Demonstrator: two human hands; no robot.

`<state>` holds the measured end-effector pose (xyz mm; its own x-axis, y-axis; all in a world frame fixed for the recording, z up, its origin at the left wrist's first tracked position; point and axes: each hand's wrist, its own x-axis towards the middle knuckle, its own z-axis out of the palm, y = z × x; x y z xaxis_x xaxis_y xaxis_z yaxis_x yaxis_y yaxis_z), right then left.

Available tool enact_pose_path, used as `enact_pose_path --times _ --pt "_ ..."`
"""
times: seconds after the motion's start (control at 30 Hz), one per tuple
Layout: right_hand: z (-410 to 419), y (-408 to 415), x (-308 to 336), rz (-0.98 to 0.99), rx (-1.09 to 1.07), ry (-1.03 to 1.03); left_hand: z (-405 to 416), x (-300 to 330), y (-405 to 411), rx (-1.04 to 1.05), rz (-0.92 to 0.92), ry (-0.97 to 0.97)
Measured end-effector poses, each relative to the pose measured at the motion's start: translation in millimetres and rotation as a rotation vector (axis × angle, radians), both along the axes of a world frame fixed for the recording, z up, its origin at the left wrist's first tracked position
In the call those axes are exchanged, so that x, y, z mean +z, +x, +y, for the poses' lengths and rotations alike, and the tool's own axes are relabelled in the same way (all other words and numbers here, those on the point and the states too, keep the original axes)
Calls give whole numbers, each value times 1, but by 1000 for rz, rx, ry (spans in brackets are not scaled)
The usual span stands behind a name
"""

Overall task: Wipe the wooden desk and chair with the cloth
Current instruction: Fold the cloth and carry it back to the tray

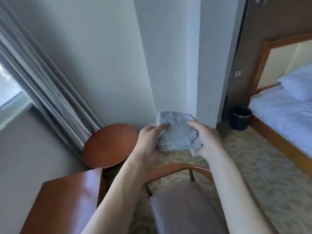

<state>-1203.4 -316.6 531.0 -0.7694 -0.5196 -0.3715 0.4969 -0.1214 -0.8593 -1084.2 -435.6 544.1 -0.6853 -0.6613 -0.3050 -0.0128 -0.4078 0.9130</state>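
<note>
A folded grey cloth [177,132] is held in the air in front of me by both hands. My left hand [150,142] grips its left edge with the thumb on top. My right hand [206,141] grips its right edge the same way. Below the hands stands a wooden chair [184,168] with a curved back rail and a padded greyish seat [184,210]. The glossy wooden desk [65,201] lies at the lower left, beside the chair.
A small round wooden table [109,146] stands by the grey curtain [50,85] and wall corner. A black waste bin [241,118] sits on patterned carpet [263,169] near a wood-framed bed [287,107] with white sheets at right.
</note>
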Motion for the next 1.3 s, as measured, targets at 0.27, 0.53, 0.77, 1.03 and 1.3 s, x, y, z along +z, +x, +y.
enact_pose_path --times 0.27,0.53,0.77,1.03,1.3 --pt "-30 100 71 117 390 -145 20 58 140 355 53 -104" --pt "17 272 74 157 843 -234 156 50 325 812 112 -154" --pt "94 454 89 83 1305 -254 302 73 478 1309 61 -160" --pt "217 615 104 76 1824 -304 489 90 572 1848 33 -200" --pt "332 679 85 -2 2156 -230 615 67 592 2180 129 -146"
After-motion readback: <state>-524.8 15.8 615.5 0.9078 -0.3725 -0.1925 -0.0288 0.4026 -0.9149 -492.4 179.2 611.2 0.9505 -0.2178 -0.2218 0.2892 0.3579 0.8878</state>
